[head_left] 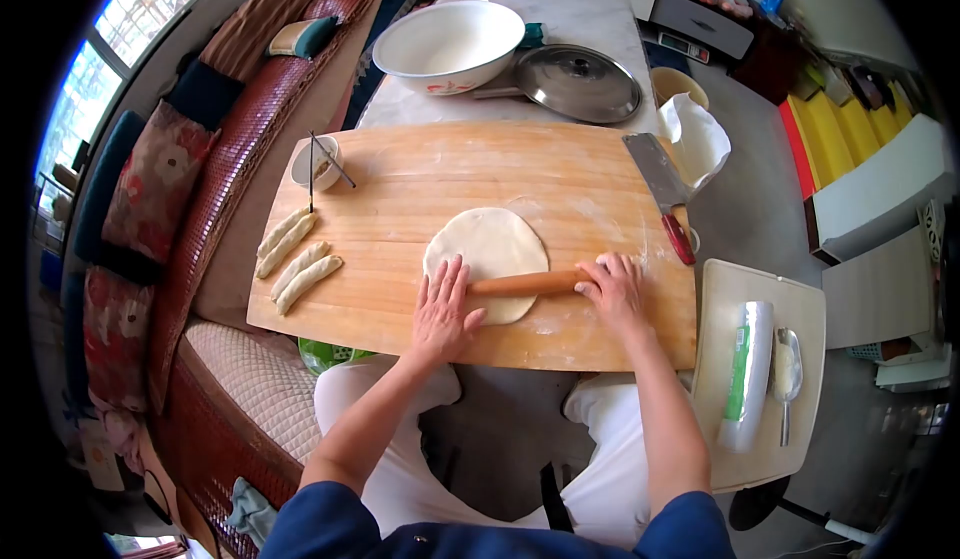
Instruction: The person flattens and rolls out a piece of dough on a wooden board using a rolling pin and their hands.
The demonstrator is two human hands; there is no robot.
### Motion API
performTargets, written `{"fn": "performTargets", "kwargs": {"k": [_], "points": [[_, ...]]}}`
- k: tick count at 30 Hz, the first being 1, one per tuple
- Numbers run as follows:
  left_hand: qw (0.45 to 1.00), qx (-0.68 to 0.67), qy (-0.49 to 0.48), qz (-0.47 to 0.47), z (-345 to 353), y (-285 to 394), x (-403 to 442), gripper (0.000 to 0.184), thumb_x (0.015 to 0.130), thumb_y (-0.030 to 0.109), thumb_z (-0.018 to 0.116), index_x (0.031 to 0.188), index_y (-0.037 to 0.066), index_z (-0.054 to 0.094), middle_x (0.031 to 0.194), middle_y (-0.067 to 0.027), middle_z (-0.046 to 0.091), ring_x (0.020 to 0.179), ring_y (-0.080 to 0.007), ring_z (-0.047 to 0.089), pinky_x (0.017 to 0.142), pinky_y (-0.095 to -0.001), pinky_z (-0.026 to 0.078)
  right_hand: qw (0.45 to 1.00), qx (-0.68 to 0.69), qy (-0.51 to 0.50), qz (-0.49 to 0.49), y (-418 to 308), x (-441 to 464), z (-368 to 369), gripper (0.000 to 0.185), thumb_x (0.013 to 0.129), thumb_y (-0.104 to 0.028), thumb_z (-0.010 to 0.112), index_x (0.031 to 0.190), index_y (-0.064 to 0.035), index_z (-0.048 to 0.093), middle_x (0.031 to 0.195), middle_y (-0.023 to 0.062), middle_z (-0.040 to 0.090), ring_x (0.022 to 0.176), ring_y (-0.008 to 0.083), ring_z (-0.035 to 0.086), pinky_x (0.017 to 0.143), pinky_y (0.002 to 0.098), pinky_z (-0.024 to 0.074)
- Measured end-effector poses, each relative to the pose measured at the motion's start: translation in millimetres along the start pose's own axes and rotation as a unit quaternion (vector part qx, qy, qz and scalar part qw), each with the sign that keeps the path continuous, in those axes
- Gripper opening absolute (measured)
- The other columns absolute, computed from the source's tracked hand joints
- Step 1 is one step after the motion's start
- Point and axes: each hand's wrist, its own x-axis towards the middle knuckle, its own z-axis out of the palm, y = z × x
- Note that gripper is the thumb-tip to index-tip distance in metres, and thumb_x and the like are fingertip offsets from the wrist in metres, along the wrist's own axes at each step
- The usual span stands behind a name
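Observation:
A round, flat sheet of dough (pixel 487 242) lies near the middle of the wooden board (pixel 390 179). Across its lower part runs a wooden rolling pin (pixel 528 284). My left hand (pixel 441 311) lies flat with fingers stretched forward, over the dough's left edge and at the pin's left end; whether the pin continues under it is hidden. At the other end, my right hand (pixel 614 289) has its fingers curled over the pin. Several long dough rolls (pixel 305 281) rest at the board's left side, below a small bowl (pixel 314 165) with chopsticks (pixel 312 184) across it.
A cleaver (pixel 655 181) lies along the board's right edge, beside a white bag (pixel 695 139). Behind the board are a large white basin (pixel 450 44) and a metal lid (pixel 580 81). To the right, a stool (pixel 720 359) bears a plastic-wrap roll (pixel 748 374) and a scoop (pixel 788 379).

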Motion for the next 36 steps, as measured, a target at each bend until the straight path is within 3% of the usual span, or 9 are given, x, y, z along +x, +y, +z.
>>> {"fn": "performTargets", "kwargs": {"k": [8, 14, 16, 21, 24, 27, 28, 31, 36], "points": [[0.994, 0.003, 0.022, -0.106, 12, -43, 114, 0.079, 0.096, 0.057, 0.051, 0.154, 0.005, 0.034, 0.166, -0.0082, 0.022, 0.153, -0.034, 0.015, 0.122, -0.0546, 0.014, 0.996, -0.07, 0.011, -0.049, 39, 128, 54, 0.034, 0.093, -0.041, 0.065, 0.124, -0.0278, 0.069, 0.148, 0.007, 0.049, 0.14, 0.0339, 0.037, 0.113, 0.0511, 0.0331], [0.992, 0.01, 0.022, -0.126, 9, -49, 150, 0.07, 0.099, 0.052, 0.049, 0.155, 0.012, 0.034, 0.166, -0.0028, 0.024, 0.153, -0.0352, 0.017, 0.122, -0.0555, 0.015, 0.998, -0.044, -0.051, 0.008, 43, 140, 62, 0.037, 0.091, -0.043, 0.066, 0.124, -0.0259, 0.068, 0.152, 0.0077, 0.046, 0.144, 0.0334, 0.034, 0.116, 0.0515, 0.0287], [0.997, 0.027, 0.012, -0.076, 6, -36, 127, 0.069, 0.1, 0.051, 0.047, 0.155, 0.013, 0.034, 0.166, -0.0022, 0.025, 0.153, -0.035, 0.018, 0.122, -0.0552, 0.015, 0.998, -0.033, -0.057, -0.017, 53, 114, 58, 0.039, 0.089, -0.043, 0.068, 0.124, -0.0239, 0.068, 0.151, 0.0086, 0.047, 0.143, 0.0334, 0.036, 0.116, 0.0513, 0.0283], [0.999, -0.03, -0.011, 0.004, -5, 24, 18, 0.082, 0.087, 0.045, 0.068, 0.153, 0.01, 0.035, 0.164, -0.0061, 0.026, 0.151, -0.0348, 0.022, 0.121, -0.0553, 0.019, 0.996, -0.038, -0.068, -0.033, 38, 29, 12, 0.044, 0.082, -0.037, 0.076, 0.123, -0.0227, 0.066, 0.149, 0.0096, 0.049, 0.142, 0.033, 0.039, 0.116, 0.0498, 0.0287], [0.999, -0.033, -0.027, 0.032, -17, 49, -26, 0.083, 0.087, 0.051, 0.066, 0.153, 0.01, 0.037, 0.164, -0.0059, 0.027, 0.151, -0.034, 0.023, 0.121, -0.054, 0.019, 0.997, -0.053, -0.017, -0.05, 25, -12, -3, 0.044, 0.078, -0.029, 0.079, 0.119, -0.0212, 0.066, 0.139, 0.0081, 0.056, 0.134, 0.031, 0.046, 0.112, 0.0491, 0.0327], [0.998, -0.033, -0.039, 0.034, -16, 51, -42, 0.079, 0.09, 0.049, 0.063, 0.154, 0.01, 0.035, 0.164, -0.008, 0.026, 0.151, -0.0345, 0.022, 0.12, -0.0545, 0.019, 0.998, -0.006, -0.064, -0.011, 13, -35, -17, 0.043, 0.074, -0.021, 0.081, 0.114, -0.0164, 0.065, 0.122, 0.0066, 0.06, 0.121, 0.029, 0.053, 0.104, 0.0481, 0.0381], [0.998, -0.034, -0.04, 0.034, -12, 48, -43, 0.077, 0.092, 0.047, 0.062, 0.154, 0.01, 0.035, 0.164, -0.0089, 0.026, 0.152, -0.0347, 0.021, 0.12, -0.0546, 0.019, 0.998, 0.0, -0.043, -0.044, 12, -40, -16, 0.042, 0.072, -0.017, 0.081, 0.11, -0.0119, 0.064, 0.107, 0.0066, 0.061, 0.109, 0.0282, 0.056, 0.096, 0.0446, 0.0419], [0.982, -0.146, 0.062, -0.106, -2, 32, -25, 0.072, 0.096, 0.04, 0.058, 0.156, 0.011, 0.031, 0.164, -0.0133, 0.024, 0.151, -0.0379, 0.019, 0.121, -0.0545, 0.016, 0.998, 0.05, -0.024, 0.009, 15, -55, -24, 0.041, 0.076, -0.012, 0.078, 0.114, -0.0078, 0.063, 0.106, 0.0104, 0.062, 0.106, 0.0312, 0.057, 0.093, 0.0434, 0.0444], [0.992, -0.045, 0.03, -0.111, 16, 45, 31, 0.068, 0.098, 0.045, 0.053, 0.155, 0.015, 0.034, 0.164, -0.0165, 0.024, 0.152, -0.0385, 0.017, 0.122, -0.0534, 0.014, 0.95, 0.173, 0.156, 0.207, 39, -60, -11, 0.034, 0.085, -0.008, 0.07, 0.117, -0.0016, 0.062, 0.104, 0.0178, 0.066, 0.097, 0.0374, 0.062, 0.083, 0.0444, 0.0494]]}}
